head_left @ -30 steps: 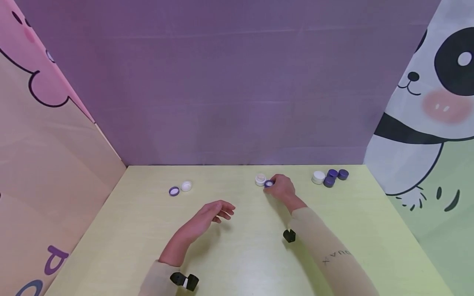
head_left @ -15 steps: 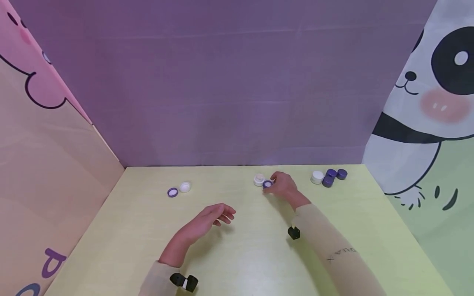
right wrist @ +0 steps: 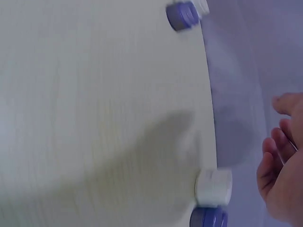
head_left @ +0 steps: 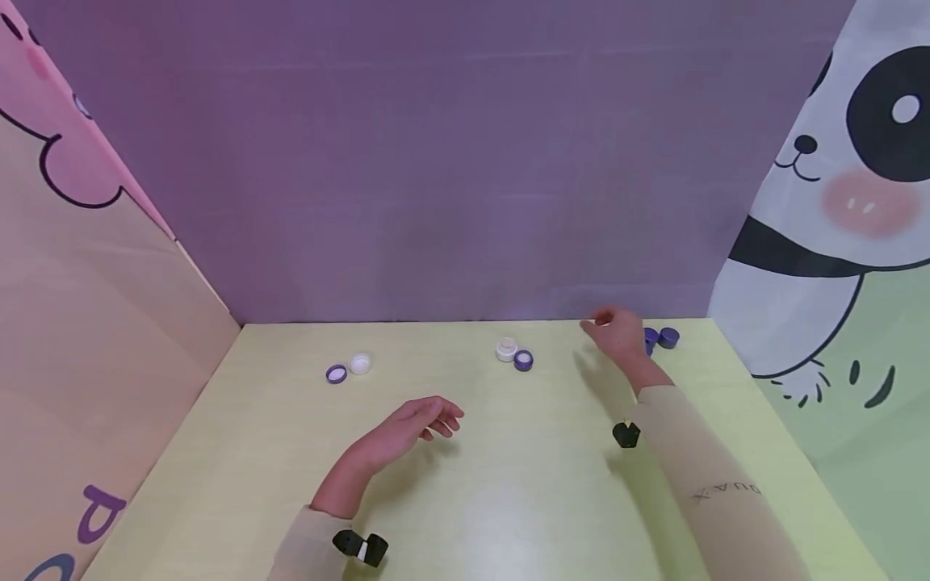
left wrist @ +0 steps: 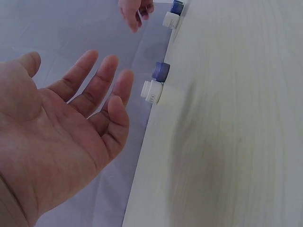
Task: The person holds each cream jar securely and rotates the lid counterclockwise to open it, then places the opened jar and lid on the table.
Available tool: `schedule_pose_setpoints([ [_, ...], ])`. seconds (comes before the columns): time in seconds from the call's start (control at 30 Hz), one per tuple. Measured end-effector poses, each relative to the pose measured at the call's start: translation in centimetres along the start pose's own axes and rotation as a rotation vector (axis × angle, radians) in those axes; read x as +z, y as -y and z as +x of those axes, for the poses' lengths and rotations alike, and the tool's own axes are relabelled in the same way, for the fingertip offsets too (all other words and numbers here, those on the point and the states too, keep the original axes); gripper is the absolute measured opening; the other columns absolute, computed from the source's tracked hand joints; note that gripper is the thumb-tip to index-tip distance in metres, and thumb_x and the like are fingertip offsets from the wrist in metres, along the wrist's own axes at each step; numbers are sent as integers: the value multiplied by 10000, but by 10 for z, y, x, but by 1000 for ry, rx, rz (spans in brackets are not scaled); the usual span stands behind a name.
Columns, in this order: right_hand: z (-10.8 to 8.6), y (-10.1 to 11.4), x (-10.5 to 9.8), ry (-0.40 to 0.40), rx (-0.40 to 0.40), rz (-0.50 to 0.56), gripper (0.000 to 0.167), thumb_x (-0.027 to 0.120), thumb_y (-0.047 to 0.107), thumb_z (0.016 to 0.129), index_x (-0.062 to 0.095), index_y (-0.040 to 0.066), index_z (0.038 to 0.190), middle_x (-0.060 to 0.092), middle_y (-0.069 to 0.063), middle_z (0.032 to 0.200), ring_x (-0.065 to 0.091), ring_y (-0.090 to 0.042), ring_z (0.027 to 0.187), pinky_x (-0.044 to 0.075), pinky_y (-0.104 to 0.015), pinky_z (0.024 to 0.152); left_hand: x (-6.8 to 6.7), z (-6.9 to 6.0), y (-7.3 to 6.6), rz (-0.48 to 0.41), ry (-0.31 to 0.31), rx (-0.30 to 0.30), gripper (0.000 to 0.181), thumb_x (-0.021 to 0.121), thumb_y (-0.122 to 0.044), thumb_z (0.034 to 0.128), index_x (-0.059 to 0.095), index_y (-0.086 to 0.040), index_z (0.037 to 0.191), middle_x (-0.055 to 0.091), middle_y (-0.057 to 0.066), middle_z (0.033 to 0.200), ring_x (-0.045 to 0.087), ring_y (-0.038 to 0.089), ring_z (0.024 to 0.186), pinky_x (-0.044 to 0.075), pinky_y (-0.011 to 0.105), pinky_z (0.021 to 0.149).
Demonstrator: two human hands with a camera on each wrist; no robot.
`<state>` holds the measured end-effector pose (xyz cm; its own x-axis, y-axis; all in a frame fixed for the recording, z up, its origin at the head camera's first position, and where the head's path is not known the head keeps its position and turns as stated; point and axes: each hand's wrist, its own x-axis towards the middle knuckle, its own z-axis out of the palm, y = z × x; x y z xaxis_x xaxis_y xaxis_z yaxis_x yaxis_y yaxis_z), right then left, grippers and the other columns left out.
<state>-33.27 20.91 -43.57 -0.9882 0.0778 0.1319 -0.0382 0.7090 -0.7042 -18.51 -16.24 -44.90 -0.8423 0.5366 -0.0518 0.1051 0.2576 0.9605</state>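
My right hand (head_left: 616, 335) is raised over the far right of the table, fingers loosely bent, holding nothing. In the right wrist view a closed white jar (right wrist: 214, 187) and a purple jar (right wrist: 208, 217) stand near it; in the head view the hand hides the white one. A lidless white jar (head_left: 506, 349) and a small purple jar (head_left: 523, 360) touch or nearly touch at the back middle. My left hand (head_left: 410, 432) hovers above the table, fingers relaxed, with nothing in it. At the back left lie a purple lid (head_left: 337, 374) and a white lid (head_left: 360, 363).
More purple jars (head_left: 669, 337) cluster at the back right, partly behind the right hand. A purple backdrop (head_left: 465, 177) rises at the table's (head_left: 465, 516) far edge. Printed cloth panels flank both sides.
My right hand has let go of the small purple jar beside the white one and moved right, towards the jar cluster. The left hand stays nearly still.
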Motion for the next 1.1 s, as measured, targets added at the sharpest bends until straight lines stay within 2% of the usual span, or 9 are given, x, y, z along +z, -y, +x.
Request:
schedule_pose_setpoints([
  [0.07, 0, -8, -12, -59, 42, 17, 296, 666, 243, 898, 641, -8, 1053, 641, -184, 1027, 592, -333, 943, 477, -422, 799, -1, -1, 0, 1, 2, 0, 477, 322, -369, 1071, 579, -12, 1255, 617, 194, 1128, 581, 335, 1067, 403, 560, 934],
  [0.17, -1, -26, -28, -94, 127, 58, 322, 657, 263, 904, 625, -6, 1078, 627, -165, 1033, 581, -307, 946, 469, -381, 784, -1, -3, 1, 6, 5, -4, 475, 321, -358, 1073, 577, -3, 1256, 623, 184, 1113, 584, 333, 1059, 407, 554, 929],
  [0.27, -5, -43, -40, -84, 203, 99, 381, 651, 306, 913, 600, -6, 1127, 599, -154, 1072, 556, -289, 974, 463, -351, 774, -1, -4, 1, 17, 4, -5, 479, 319, -357, 1073, 576, 4, 1256, 626, 169, 1100, 585, 334, 1054, 410, 545, 923],
  [0.4, -12, -61, -47, -70, 257, 129, 448, 646, 347, 913, 579, -20, 1162, 574, -170, 1122, 528, -289, 988, 447, -332, 768, -2, -4, 2, 23, 7, -12, 494, 318, -368, 1072, 568, 13, 1262, 628, 164, 1100, 590, 319, 1047, 415, 539, 923],
  [0.63, -20, -77, -44, -48, 303, 155, 543, 692, 408, 882, 557, -25, 1180, 538, -188, 1182, 504, -282, 983, 439, -318, 743, 0, -5, 6, 27, 22, -25, 507, 322, -385, 1068, 570, 16, 1256, 633, 124, 1090, 596, 298, 1040, 420, 526, 919],
  [0.9, -23, -88, -38, -23, 336, 133, 579, 738, 355, 858, 536, -69, 1197, 511, -268, 1240, 476, -379, 1107, 406, -444, 952, 3, -3, 9, 27, 38, -33, 502, 315, -385, 1070, 574, 0, 1262, 628, 117, 1094, 591, 294, 1044, 424, 497, 911],
  [1.1, -21, -88, -30, -26, 333, 101, 605, 737, 329, 847, 529, -87, 1234, 499, -303, 1282, 476, -412, 1160, 377, -477, 1024, 2, -5, 12, 22, 35, -38, 532, 313, -410, 1065, 570, 13, 1261, 631, 146, 1091, 595, 316, 1042, 427, 492, 915],
])
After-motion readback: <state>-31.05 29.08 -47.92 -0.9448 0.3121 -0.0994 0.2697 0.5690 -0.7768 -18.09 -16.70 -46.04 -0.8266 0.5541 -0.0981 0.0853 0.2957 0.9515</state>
